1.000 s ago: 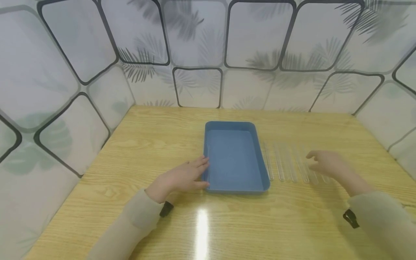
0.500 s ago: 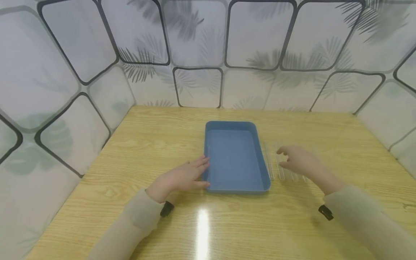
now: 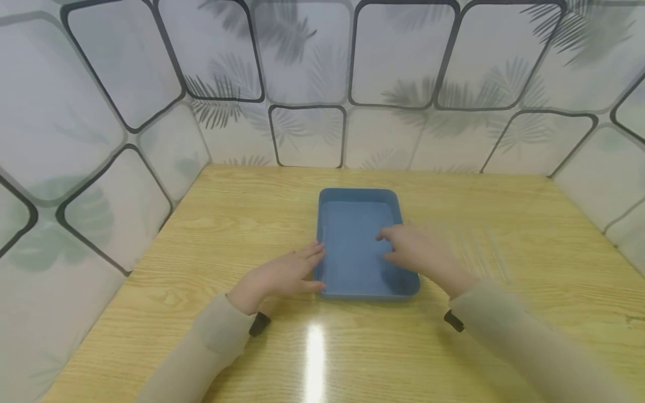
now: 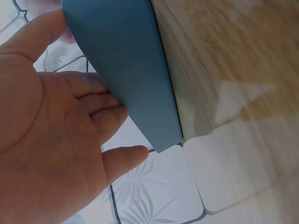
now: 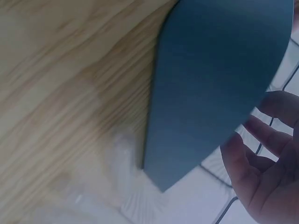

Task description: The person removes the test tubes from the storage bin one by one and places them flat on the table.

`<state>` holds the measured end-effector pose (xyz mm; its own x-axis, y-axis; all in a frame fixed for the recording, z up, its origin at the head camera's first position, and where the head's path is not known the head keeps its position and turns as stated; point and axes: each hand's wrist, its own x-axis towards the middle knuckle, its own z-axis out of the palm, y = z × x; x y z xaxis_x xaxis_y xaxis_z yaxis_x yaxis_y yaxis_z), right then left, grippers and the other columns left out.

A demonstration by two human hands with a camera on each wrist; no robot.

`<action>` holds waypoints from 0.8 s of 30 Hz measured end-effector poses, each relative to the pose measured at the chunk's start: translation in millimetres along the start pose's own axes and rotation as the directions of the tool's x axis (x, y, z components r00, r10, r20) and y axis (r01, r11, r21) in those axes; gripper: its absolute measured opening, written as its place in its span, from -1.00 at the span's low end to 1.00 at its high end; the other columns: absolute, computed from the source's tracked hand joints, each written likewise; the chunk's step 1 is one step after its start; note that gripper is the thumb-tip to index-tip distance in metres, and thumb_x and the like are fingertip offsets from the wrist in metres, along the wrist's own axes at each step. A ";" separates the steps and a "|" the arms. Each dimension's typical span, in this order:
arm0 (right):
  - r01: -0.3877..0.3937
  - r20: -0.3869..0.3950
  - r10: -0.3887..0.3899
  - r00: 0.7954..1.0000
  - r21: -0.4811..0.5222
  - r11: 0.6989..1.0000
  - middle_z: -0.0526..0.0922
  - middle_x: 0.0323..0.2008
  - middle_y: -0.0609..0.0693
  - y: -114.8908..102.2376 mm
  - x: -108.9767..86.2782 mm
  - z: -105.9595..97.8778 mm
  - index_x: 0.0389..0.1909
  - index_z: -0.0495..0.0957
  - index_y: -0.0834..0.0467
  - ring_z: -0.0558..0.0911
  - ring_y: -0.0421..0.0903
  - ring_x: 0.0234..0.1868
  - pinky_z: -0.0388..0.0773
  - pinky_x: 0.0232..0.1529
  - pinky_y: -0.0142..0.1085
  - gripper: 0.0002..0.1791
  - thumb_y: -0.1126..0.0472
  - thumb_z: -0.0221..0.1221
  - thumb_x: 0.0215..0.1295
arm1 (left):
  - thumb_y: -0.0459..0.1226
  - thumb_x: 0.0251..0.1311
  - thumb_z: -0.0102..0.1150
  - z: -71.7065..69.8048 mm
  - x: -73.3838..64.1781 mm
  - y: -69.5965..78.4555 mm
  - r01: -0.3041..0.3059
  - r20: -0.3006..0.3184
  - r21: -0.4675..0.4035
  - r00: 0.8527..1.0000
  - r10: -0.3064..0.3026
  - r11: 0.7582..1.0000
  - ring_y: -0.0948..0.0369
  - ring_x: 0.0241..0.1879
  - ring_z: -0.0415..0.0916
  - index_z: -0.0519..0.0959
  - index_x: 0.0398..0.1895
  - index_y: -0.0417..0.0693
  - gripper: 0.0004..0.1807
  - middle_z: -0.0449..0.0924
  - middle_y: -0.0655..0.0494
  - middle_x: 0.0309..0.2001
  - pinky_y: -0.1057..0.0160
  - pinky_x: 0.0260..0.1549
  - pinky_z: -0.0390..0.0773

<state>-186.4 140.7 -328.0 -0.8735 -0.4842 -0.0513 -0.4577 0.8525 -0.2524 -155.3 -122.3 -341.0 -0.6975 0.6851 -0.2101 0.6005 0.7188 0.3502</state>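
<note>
A blue rectangular tray (image 3: 353,252) lies on the table. My left hand (image 3: 277,280) rests its straight fingers on the tray's left rim; the left wrist view shows the fingertips along the top of the tray wall (image 4: 126,70). Over the tray's right side hovers my right hand (image 3: 418,252), its fingers loosely bent and thumb apart, with nothing visible between them. Several slim clear tubes (image 3: 496,252) lie side by side right of the tray, partly hidden by the right forearm. A faint clear strip (image 3: 324,252) runs along the tray's inner left wall.
The wood-grain table (image 3: 227,218) extends around the tray. Patterned white panels (image 3: 307,134) stand at its back and sides. Blurred clear tubes (image 5: 124,158) also appear beside the tray in the right wrist view.
My right hand has swept left from above the clear tubes to over the tray's right side. The left hand and the tray have stayed put.
</note>
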 end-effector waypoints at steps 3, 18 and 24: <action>0.032 0.024 -0.033 0.999 0.039 0.999 0.53 -0.10 0.15 -15.6 7.4 6.2 -0.06 0.48 0.26 0.48 0.08 -0.07 0.45 -0.10 -0.09 -0.65 0.29 0.14 0.08 | 0.04 0.20 -0.06 0.0 0.2 0.2 0.001 -0.003 0.000 1.000 -0.001 1.000 0.10 0.33 -0.29 -0.01 0.31 -0.30 -0.21 -0.21 -0.09 0.36 -0.07 0.21 -0.07; 0.208 0.249 -0.209 0.946 0.031 0.978 0.43 0.08 0.11 -74.2 24.7 29.6 0.16 0.35 0.11 0.34 0.09 0.13 0.34 0.07 -0.06 -0.44 0.22 0.20 0.08 | 0.04 0.18 -0.04 2.2 1.2 -1.9 -0.004 -0.005 -0.038 1.000 0.004 0.999 0.10 0.32 -0.28 -0.05 0.32 -0.31 -0.18 -0.23 -0.11 0.36 -0.10 0.20 -0.07; 0.213 0.276 -0.216 0.937 0.041 0.976 0.50 0.00 0.09 -80.0 27.5 32.7 0.06 0.42 0.14 0.41 0.05 0.07 0.40 0.02 -0.13 -0.57 0.21 0.15 0.13 | 0.03 0.20 -0.06 1.0 1.7 -1.4 -0.007 -0.003 -0.025 1.000 0.007 1.000 0.10 0.32 -0.29 -0.05 0.32 -0.31 -0.19 -0.23 -0.11 0.36 -0.09 0.20 -0.07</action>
<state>-168.4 52.8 -340.9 -0.6735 -0.6918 -0.2604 -0.6257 0.7211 -0.2974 -157.0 -122.1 -342.8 -0.6943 0.6899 -0.2048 0.5958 0.7107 0.3741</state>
